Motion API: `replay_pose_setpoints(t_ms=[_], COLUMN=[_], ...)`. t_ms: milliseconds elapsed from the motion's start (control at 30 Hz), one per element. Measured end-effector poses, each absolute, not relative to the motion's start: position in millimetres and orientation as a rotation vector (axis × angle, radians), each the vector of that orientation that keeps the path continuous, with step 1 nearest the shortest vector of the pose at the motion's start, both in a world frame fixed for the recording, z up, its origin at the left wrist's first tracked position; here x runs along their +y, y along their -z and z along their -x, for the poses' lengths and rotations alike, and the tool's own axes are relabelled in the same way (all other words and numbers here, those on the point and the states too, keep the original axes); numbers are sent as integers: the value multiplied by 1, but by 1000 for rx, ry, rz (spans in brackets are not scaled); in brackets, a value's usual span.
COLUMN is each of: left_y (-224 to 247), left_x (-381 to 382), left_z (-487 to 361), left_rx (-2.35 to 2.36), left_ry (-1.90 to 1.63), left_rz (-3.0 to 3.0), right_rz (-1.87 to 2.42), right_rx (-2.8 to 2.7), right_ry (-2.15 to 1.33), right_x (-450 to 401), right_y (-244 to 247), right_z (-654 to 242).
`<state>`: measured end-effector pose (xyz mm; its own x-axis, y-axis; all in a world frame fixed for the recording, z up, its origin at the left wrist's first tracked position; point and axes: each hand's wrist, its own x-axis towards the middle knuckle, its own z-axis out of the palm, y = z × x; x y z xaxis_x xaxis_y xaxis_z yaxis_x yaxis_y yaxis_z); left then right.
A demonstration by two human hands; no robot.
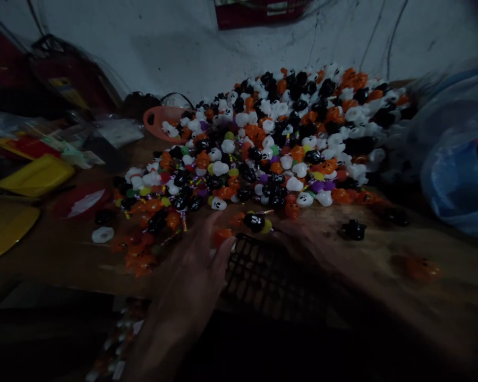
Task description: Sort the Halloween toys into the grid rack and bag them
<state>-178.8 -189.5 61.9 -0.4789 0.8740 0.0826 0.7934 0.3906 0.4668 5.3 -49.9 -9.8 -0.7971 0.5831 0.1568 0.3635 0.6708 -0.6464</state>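
In the dim head view, my left hand [197, 260] reaches in over the table, thumb and forefinger curled around a small orange plastic figure [222, 237]. My right hand [302, 241] is blurred, its fingertips close to a black and white figure [255, 222] with a yellow-green part; whether they grip anything is unclear. Between and below the hands lies a dark slatted tray [258, 270] with rows of openings. Beyond it spreads a large heap of small Halloween figures [258, 135], white ghosts, orange pumpkins and black shapes, some with colourful sticks.
A coral plastic scoop [148, 121] rests at the heap's left. Further left are a yellow scoop [37, 175] and a red dish [69, 204]. Right of the hands lie a black star-shaped figure [354, 229] and an orange figure [422, 269]. A translucent blue bag [462, 185] stands at far right.
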Motion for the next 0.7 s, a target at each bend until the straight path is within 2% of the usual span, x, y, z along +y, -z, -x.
replay_pose_setpoints(t_ms=[367, 700], left_y=[-59, -55], left_x=[-172, -177], left_z=[180, 186], left_rx=[2245, 2160], left_ry=[-652, -742], left_rz=[-1557, -1509], right_rz=[734, 692], right_rx=[-2333, -2134], right_ry=[-906, -1202], right_x=[-58, -61], right_y=[17, 31], right_z=[17, 61])
